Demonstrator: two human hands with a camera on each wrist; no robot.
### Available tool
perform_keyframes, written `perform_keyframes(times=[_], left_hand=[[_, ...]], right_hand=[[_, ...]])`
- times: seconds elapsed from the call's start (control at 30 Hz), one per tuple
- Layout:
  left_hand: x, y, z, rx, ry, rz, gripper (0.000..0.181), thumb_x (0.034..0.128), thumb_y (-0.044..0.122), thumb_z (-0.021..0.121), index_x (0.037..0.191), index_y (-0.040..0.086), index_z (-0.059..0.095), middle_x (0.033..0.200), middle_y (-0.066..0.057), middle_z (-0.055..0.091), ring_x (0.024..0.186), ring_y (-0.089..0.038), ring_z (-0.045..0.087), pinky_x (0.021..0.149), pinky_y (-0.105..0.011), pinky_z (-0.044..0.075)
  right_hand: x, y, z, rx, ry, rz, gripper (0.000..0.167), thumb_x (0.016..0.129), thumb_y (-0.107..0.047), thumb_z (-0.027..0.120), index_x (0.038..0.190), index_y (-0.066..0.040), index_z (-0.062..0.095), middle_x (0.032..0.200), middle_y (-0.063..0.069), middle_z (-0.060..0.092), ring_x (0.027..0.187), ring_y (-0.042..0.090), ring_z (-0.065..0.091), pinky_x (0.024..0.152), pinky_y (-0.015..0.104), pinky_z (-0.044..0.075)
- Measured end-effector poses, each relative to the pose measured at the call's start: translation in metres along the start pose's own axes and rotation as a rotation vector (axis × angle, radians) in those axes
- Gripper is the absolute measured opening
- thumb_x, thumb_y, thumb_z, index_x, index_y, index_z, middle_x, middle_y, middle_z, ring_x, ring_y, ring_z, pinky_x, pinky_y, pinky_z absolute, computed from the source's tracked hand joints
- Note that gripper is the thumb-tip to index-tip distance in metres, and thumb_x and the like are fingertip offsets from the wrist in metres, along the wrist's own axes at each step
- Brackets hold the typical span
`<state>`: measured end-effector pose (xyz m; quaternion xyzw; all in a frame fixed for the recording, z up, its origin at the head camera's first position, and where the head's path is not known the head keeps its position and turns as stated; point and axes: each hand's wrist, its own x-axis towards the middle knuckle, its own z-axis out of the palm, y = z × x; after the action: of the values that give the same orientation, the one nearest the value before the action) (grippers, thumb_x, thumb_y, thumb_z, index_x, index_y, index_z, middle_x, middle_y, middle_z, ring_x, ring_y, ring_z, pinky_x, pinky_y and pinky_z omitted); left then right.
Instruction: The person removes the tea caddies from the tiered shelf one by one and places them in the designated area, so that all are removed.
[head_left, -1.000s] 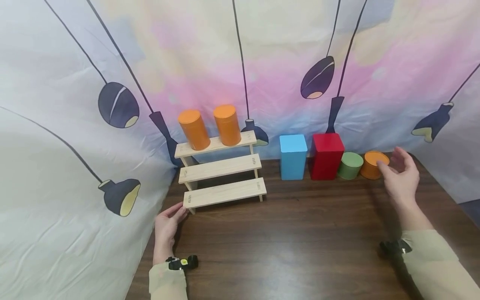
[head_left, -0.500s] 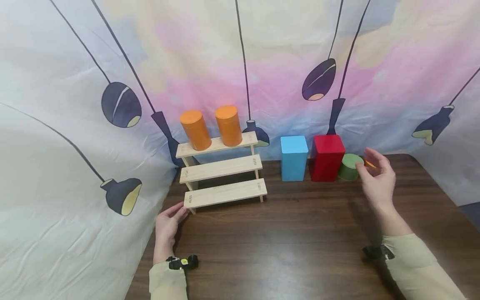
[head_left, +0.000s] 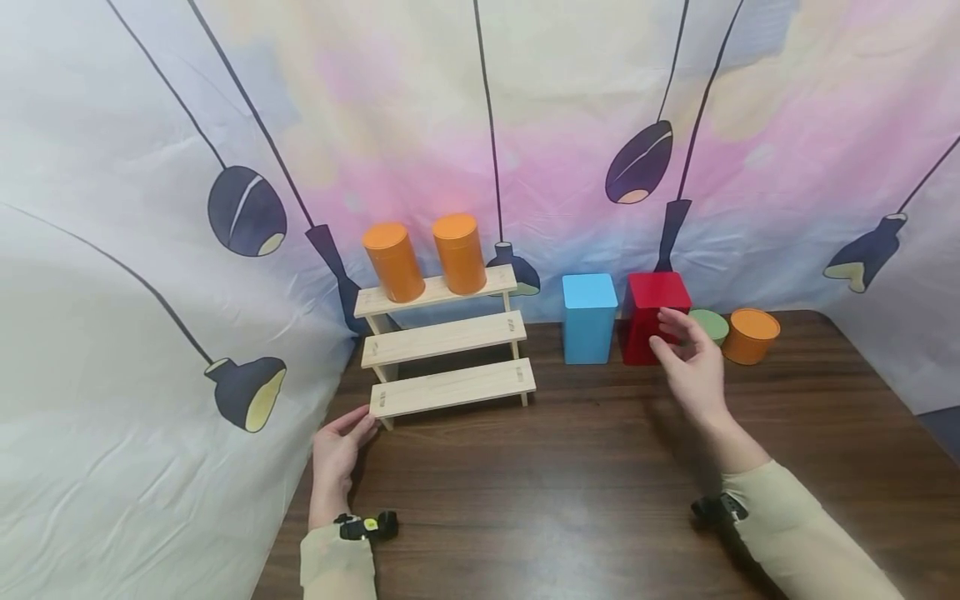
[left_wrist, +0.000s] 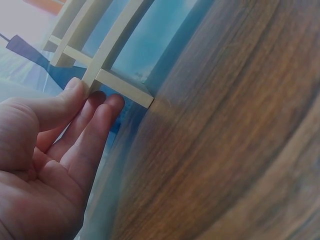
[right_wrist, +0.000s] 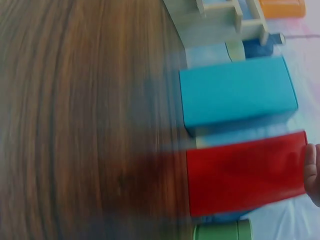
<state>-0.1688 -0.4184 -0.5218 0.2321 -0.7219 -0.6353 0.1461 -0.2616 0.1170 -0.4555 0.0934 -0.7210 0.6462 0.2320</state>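
Observation:
At the left stands a three-step wooden display shelf point(head_left: 450, 390). My left hand point(head_left: 336, 454) pinches the near left corner of its lowest step; in the left wrist view the thumb point(left_wrist: 70, 100) lies against the wood, with the fingers at the step's underside. Two tall orange tins point(head_left: 394, 263) stand upright on the top step. My right hand point(head_left: 693, 375) hovers in front of a red box point(head_left: 660, 287), fingers relaxed and holding nothing. It partly hides that box and a short green tin point(head_left: 711, 323). Only fingertips point(right_wrist: 312, 172) of it show in the right wrist view.
A light blue box point(head_left: 587, 329) stands left of the red one, with a gap between it and the shelf. A short orange tin point(head_left: 752, 337) is at the right end of the row. Behind the brown table point(head_left: 562, 500) hangs a printed cloth point(head_left: 570, 125) with lamp drawings.
My right hand has moved left, from beside the short orange tin, past the green tin, to the red box. The left hand keeps its hold on the shelf.

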Motion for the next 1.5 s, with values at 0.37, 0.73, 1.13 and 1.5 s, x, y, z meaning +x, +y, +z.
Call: perform_keyframes(times=[0.37, 0.73, 1.13, 1.5], left_hand=[[0.001, 0.001, 0.002, -0.040, -0.007, 0.016, 0.035, 0.1026, 0.003, 0.072, 0.136, -0.005, 0.068, 0.111, -0.007, 0.078, 0.088, -0.006, 0.076, 0.086, -0.026, 0.063], [0.000, 0.000, -0.001, -0.020, -0.011, 0.001, 0.038, 0.1038, 0.005, 0.071, 0.140, -0.003, 0.067, 0.126, -0.016, 0.074, 0.089, -0.005, 0.076, 0.087, -0.025, 0.063], [-0.004, -0.003, -0.003, -0.021, -0.010, 0.013, 0.038, 0.1031, 0.006, 0.072, 0.139, -0.006, 0.067, 0.127, -0.019, 0.073, 0.088, -0.005, 0.076, 0.085, -0.023, 0.063], [0.000, -0.002, 0.001, -0.052, -0.030, 0.031, 0.038, 0.1029, 0.003, 0.071, 0.138, -0.008, 0.066, 0.119, -0.015, 0.077, 0.089, -0.008, 0.076, 0.086, -0.026, 0.063]], right_hand=[[-0.008, -0.006, 0.051, 0.035, -0.148, -0.073, 0.047, 0.097, 0.004, 0.074, 0.143, 0.000, 0.064, 0.137, 0.026, 0.066, 0.119, 0.026, 0.065, 0.092, 0.014, 0.055], [-0.005, -0.017, 0.120, -0.163, -0.473, -0.294, 0.049, 0.095, -0.001, 0.079, 0.142, -0.008, 0.068, 0.138, 0.009, 0.067, 0.122, 0.033, 0.065, 0.093, 0.048, 0.063], [0.024, -0.043, 0.184, -0.240, -0.544, -0.297, 0.078, 0.096, -0.015, 0.081, 0.164, -0.015, 0.043, 0.151, 0.015, 0.054, 0.136, 0.033, 0.054, 0.105, 0.050, 0.056], [0.052, -0.054, 0.220, -0.074, -0.336, -0.257, 0.100, 0.093, -0.021, 0.086, 0.171, -0.017, 0.023, 0.160, 0.017, 0.043, 0.142, 0.033, 0.047, 0.109, 0.052, 0.052]])
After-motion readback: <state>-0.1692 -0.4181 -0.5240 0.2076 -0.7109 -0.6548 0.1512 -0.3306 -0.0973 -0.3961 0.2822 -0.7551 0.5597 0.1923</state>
